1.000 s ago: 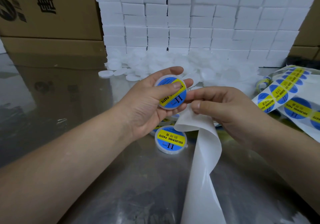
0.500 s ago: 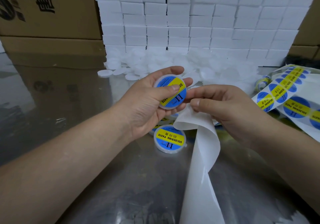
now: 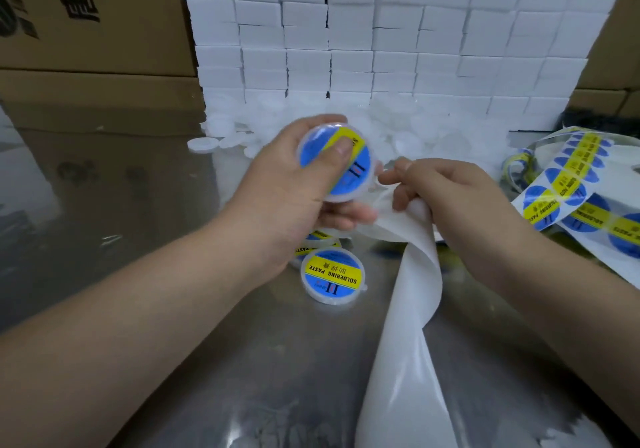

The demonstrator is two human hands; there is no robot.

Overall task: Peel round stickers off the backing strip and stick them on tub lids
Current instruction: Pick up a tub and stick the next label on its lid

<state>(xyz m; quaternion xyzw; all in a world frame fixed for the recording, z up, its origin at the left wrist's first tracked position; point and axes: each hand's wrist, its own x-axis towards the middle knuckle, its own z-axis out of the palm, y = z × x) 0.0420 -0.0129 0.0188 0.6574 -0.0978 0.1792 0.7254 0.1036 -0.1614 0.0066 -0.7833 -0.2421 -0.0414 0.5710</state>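
The left hand (image 3: 294, 188) grips a stickered tub (image 3: 337, 196) just above the labelled tub (image 3: 333, 276) lying on the desk (image 3: 294, 361), thumb pressed flat on its sticker (image 3: 356, 170). Right of that lying tub, the right hand (image 3: 450, 198) seemingly pinches the bare backing strip (image 3: 412, 291); unpeeled stickers (image 3: 568, 184) trail farther right.

The shiny metal tabletop (image 3: 166, 326) carries labelled tubs (image 3: 332, 276) near the middle, a heap of plain white lids (image 3: 408, 125) before stacked white boxes (image 3: 381, 49), cardboard cartons (image 3: 90, 32) at left, and sticker strips (image 3: 568, 198) at right.
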